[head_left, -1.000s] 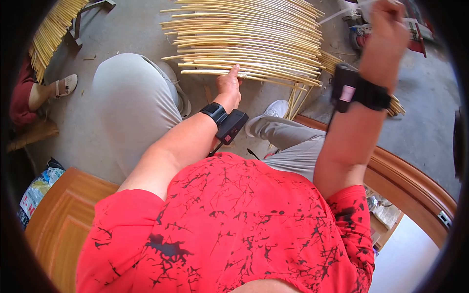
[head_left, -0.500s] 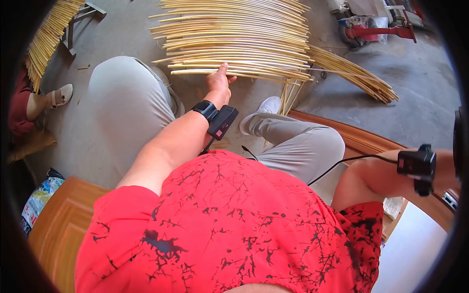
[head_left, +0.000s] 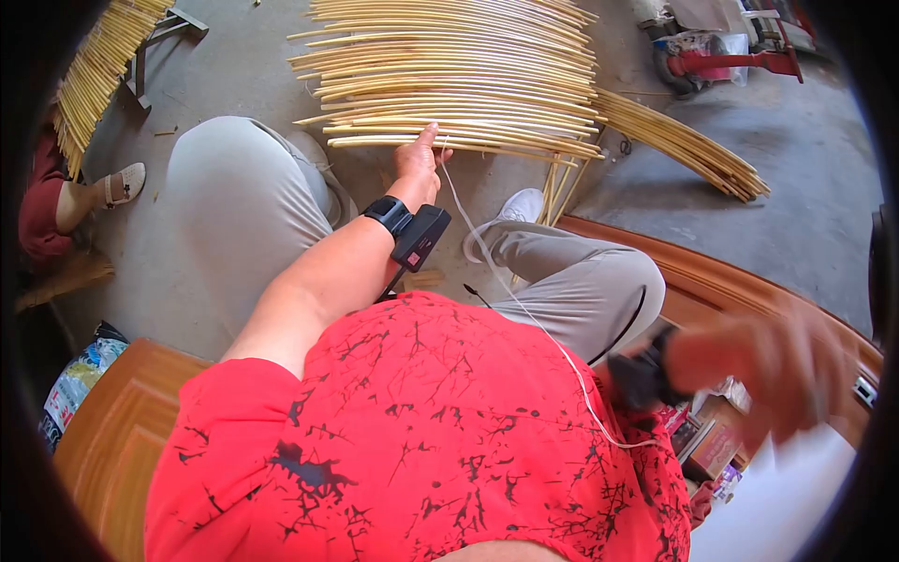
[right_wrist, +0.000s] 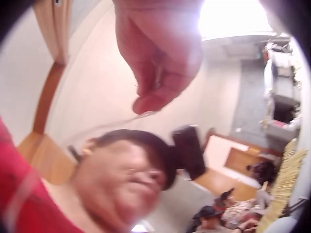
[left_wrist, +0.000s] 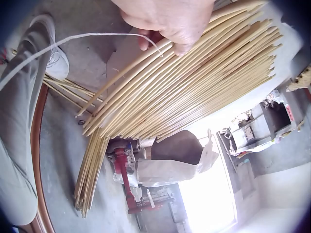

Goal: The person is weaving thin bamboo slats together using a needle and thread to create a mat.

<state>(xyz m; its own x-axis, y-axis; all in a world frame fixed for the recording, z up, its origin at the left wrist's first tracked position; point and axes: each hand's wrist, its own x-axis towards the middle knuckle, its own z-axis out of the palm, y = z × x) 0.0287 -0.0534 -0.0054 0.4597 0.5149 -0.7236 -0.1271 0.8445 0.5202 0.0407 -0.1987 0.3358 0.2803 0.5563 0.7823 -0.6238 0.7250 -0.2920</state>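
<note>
Slender pale rods (head_left: 459,80) lie side by side in a mat in the head view. My left hand (head_left: 417,164) holds the mat's near edge, thumb along the outermost rods. In the left wrist view a white string (left_wrist: 73,37) comes out of the mat right beside the left hand's fingers (left_wrist: 170,24). Slack, the string (head_left: 534,323) curves down over the knee to the red shirt. At the right, my right hand (head_left: 782,370) is blurred; in the right wrist view its thumb and fingers (right_wrist: 150,103) pinch the string (right_wrist: 141,115).
A bundle of rods (head_left: 688,145) lies on the floor right of the mat. Behind it stands a red metal tool (head_left: 735,61). Wooden panels (head_left: 122,436) flank the seat. Another person's foot (head_left: 122,184) is at the left, near a second rod mat (head_left: 103,70).
My right hand swung from the upper right down past the right edge, then came back in toward my body. The string now hangs slack across my lap. The left hand keeps its grip.
</note>
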